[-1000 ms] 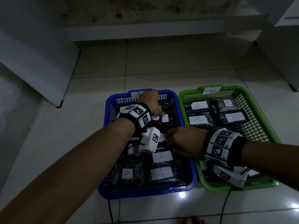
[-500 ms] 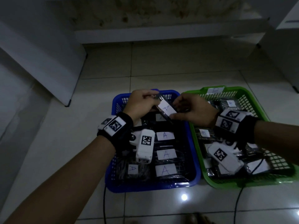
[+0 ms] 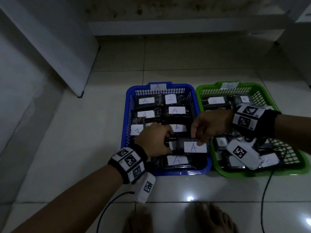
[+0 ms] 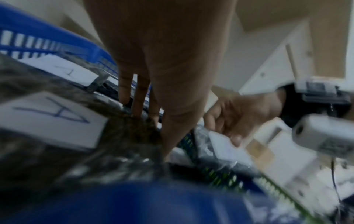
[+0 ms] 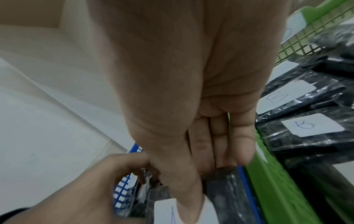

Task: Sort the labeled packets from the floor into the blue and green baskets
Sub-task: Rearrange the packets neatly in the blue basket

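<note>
The blue basket [image 3: 125, 115], tagged A, holds several dark packets with white A labels. Beside it on the right, the green basket [image 3: 244, 174] holds packets labelled B [image 5: 306, 125]. One A packet [image 3: 193, 147] lies across the near part of the blue basket. My left hand [image 3: 168, 142] grips its left end. My right hand [image 3: 198, 140] pinches its right end, with the thumb [image 5: 189, 204] on the white label and the fingers behind the packet [image 5: 226, 197]. The left wrist view shows the right hand [image 4: 235, 121] on that packet [image 4: 216, 141].
The baskets sit side by side on a pale tiled floor. My bare feet [image 3: 210, 217] are at the near edge. Two black cables [image 3: 109, 207] trail from the wrists. A white panel [image 3: 67, 47] leans at the left, and white furniture [image 3: 299, 39] stands at the right.
Both hands lifted an A packet above the far end of the blue basket. They have since brought it down and nearer, onto the packets in the front part of the basket.
</note>
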